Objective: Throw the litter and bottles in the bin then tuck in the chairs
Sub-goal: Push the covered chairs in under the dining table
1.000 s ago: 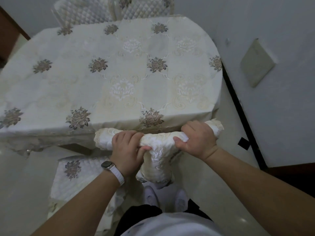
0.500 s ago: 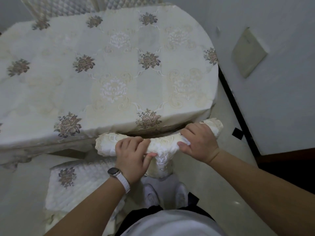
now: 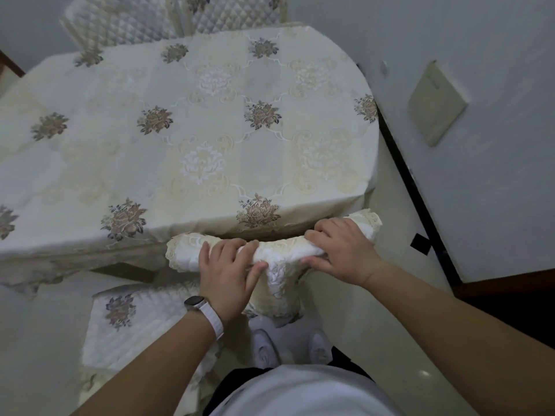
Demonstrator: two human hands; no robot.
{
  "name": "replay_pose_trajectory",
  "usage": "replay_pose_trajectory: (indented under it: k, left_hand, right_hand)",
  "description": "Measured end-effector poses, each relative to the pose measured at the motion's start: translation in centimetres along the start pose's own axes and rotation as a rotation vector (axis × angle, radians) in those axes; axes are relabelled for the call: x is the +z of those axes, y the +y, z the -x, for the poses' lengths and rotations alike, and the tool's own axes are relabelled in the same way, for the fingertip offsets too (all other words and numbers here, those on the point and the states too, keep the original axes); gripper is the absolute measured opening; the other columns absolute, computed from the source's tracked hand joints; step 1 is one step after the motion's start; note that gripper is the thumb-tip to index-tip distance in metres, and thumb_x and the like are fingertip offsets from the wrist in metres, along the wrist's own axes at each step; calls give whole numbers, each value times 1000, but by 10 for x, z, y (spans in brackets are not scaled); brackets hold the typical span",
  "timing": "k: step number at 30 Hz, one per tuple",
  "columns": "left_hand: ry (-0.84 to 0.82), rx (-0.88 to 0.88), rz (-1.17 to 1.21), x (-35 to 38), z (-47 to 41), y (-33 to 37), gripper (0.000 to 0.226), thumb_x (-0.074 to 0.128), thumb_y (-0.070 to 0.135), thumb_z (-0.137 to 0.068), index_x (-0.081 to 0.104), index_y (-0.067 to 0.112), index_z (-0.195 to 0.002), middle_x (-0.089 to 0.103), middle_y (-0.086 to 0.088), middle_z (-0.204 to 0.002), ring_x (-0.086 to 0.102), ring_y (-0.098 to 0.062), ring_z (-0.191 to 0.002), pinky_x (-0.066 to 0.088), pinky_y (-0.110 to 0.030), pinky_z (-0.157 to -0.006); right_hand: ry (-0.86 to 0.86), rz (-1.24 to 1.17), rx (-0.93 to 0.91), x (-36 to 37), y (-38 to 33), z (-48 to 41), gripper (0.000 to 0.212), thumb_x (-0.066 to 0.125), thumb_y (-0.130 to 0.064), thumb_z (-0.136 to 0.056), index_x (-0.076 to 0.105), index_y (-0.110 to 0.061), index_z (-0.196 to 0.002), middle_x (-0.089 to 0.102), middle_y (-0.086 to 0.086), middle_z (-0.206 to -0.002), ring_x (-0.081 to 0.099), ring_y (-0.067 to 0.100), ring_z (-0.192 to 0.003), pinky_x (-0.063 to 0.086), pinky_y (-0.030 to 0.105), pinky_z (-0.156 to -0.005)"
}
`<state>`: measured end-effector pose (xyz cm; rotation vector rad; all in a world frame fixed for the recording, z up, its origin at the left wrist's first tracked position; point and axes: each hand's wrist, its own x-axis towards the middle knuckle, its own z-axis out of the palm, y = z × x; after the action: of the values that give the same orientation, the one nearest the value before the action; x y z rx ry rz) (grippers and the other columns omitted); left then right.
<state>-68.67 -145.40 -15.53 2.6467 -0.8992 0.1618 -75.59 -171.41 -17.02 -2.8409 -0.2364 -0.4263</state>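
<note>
A chair with a white lace cover stands right in front of me, and its top rail [image 3: 282, 250] lies against the near edge of the table [image 3: 210, 130], which wears a cream floral cloth. My left hand [image 3: 228, 268], a white watch on its wrist, lies over the rail left of the middle with the thumb on the near side. My right hand [image 3: 342, 250] wraps the rail near its right end. The chair's seat is hidden under the table. No litter, bottles or bin are in view.
A second chair with a quilted seat [image 3: 129, 325] sticks out at the lower left. Two quilted chair backs [image 3: 120, 22] stand at the table's far side. A white wall with a beige plate [image 3: 435, 103] and a dark skirting [image 3: 420, 205] runs close on the right.
The chair's top rail has come closer to the table edge. The fingers of both hands lie looser and straighter on the rail than before.
</note>
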Motion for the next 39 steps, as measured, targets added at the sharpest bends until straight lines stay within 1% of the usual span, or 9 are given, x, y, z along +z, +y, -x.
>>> replay_pose_trajectory:
  k: [3,6,11,15,18,25,28,31,39]
  left_hand:
    - [-49,-57,-20,-3,5,6,60,23,59,-99,65,21,-119,63,-5,-115,50,-28,-113,29,-63,-106]
    - [-98,-113,-48,-8,7,14,52,34,52,-97,64,20,-123,63,-8,-123,53,-33,-120,32,-63,-106]
    - [15,-208,-16,-22,22,34,43,48,45,-93,67,14,-117,63,-10,-123,55,-31,-117,43,-46,-99]
    - [85,-230,-63,-38,51,45,39,56,38,-89,67,12,-115,63,-11,-121,57,-31,-114,46,-46,-95]
    - [68,-262,-114,-53,80,45,36,61,33,-87,68,12,-116,63,-11,-123,56,-31,-115,45,-47,-96]
    - [81,-364,-164,-90,162,38,39,53,34,-88,67,14,-118,63,-12,-124,57,-32,-114,48,-47,-93]
    - [112,-366,-221,-107,211,37,38,57,32,-85,65,15,-118,62,-12,-124,57,-33,-114,48,-47,-92]
    - [138,-439,-277,-129,276,35,44,50,37,-85,66,15,-120,63,-12,-125,58,-33,-113,47,-47,-92]
    - [261,-678,-342,-201,499,38,43,53,37,-85,66,15,-120,61,-11,-126,57,-32,-115,46,-46,-94]
  right_hand:
    - [-53,-8,-21,-4,3,-2,56,39,-67,-91,64,-18,-101,56,4,-91,54,27,-82,43,39,-76]
    - [-108,-19,-10,-9,0,-5,56,39,-67,-88,64,-18,-102,59,4,-93,56,28,-83,44,39,-77]
    - [-191,-79,20,-18,-10,-4,55,38,-62,-87,63,-18,-110,61,4,-100,56,29,-93,44,43,-83]
    - [-216,-90,-97,-31,-36,-11,54,39,-53,-86,60,-16,-118,61,7,-114,56,29,-102,46,43,-86]
    - [-214,-94,-186,-38,-64,-13,52,41,-49,-85,63,-12,-115,62,10,-115,58,32,-102,48,43,-83]
    - [-330,-49,-380,-56,-136,9,58,37,-56,-86,60,-18,-124,60,5,-124,56,27,-112,46,43,-92]
    - [-350,-24,-456,-57,-174,25,55,42,-55,-87,58,-21,-127,57,3,-129,52,26,-118,43,43,-97]
    - [-330,-23,-530,-55,-227,44,56,42,-57,-86,61,-20,-123,59,4,-126,55,27,-115,47,44,-93]
    - [-285,-56,-839,-50,-419,133,53,47,-56,-85,63,-19,-119,63,5,-121,59,28,-110,48,40,-89]
